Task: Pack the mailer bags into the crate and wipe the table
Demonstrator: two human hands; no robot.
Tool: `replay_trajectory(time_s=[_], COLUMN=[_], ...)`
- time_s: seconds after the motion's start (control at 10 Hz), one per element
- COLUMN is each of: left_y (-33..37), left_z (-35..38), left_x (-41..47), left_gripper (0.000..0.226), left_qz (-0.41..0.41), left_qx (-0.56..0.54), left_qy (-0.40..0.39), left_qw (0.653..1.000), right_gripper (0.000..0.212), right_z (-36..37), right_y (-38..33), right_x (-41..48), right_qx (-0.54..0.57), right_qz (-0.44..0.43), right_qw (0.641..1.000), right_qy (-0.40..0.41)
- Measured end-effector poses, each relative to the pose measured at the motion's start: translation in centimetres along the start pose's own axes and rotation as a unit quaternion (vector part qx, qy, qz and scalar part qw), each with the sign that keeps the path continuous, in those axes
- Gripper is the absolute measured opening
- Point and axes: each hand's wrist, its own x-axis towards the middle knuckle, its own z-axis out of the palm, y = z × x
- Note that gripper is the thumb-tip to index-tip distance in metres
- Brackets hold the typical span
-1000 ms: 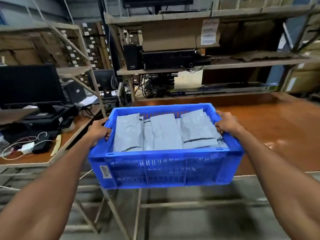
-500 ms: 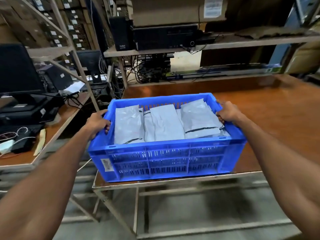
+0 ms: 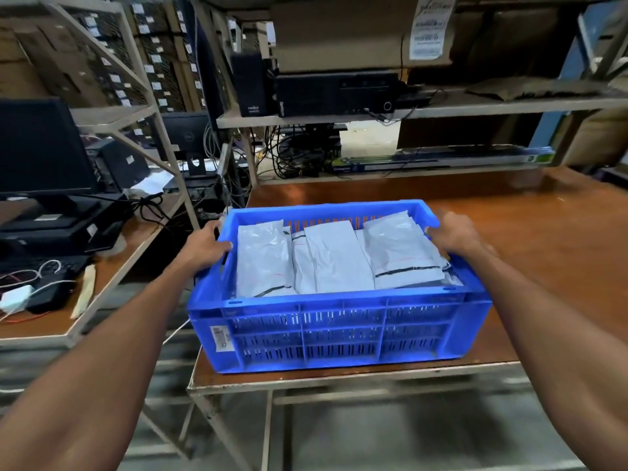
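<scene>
1. A blue slotted crate is seen at the centre of the frame, resting on the near left corner of a brown table.
2. The crate is filled with grey mailer bags, laid side by side and overlapping, their tops level with the rim.
3. The crate's left short wall is gripped by the left hand; the fingers are curled together over the rim and the thumb is laid on its top edge.
4. The right short wall is held by the right hand; its fingers are wrapped over the rim, though the hand is blurred and their exact spread cannot be told.
5. Both forearms are stretched in from the lower corners of the frame.
6. At the left of the frame a second desk is seen, carrying a dark monitor and cables.
7. In the upper part of the frame, metal shelving is loaded with computer cases and cardboard boxes.
</scene>
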Motion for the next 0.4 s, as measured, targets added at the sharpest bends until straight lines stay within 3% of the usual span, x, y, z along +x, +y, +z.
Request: replay_trajectory(time_s=[0.1,0.2,0.3,0.4], left_y=[2.3,7.4,13.5,18.3], left_z=[-1.2,-3.5,-7.7,-12.3], left_x=[1.1,0.8,1.2,1.5], left_gripper=[0.071,0.064,0.067,0.077], left_qz=[0.087,0.188,0.299,0.319], left_qx=[0.084,0.17,0.196,0.216], left_qy=[0.083,0.183,0.308,0.38], left_qw=[0.989,0.95,0.882,0.841], right_gripper=[0.044,0.05,0.061,0.071], right_z=[-1.9,-5.1,-10.5,-15.8], right_y=[-4.1,-9.3,-14.3,-17.8], right_x=[0.4,1.0,1.8,2.0], right_qx=[0.0,-0.009,-0.036,-0.083], right_qz=[-0.061,-0.17,-0.252,-0.292], right_qw=[0.994,0.972,0.928,0.886], right_qy=[0.089,0.164,0.273,0.352])
